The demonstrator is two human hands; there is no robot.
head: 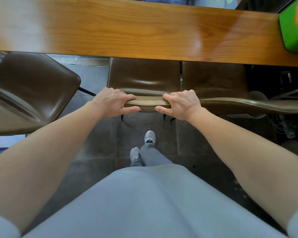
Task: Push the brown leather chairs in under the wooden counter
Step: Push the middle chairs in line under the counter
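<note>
The wooden counter (144,33) runs across the top of the view. Directly in front of me stands a brown leather chair (144,78), its seat partly under the counter's edge. My left hand (113,102) grips the left end of its backrest top, fingers over the front and thumb behind. My right hand (181,103) grips the right end the same way. A second brown chair (217,79) sits to the right, its seat also partly under the counter. A third brown chair (29,90) stands at the left, turned at an angle and out from the counter.
A green box (292,31) rests on the counter's right end. Cables and a round stool base (258,103) lie on the floor at the right. My feet (150,138) stand on grey floor tiles behind the middle chair.
</note>
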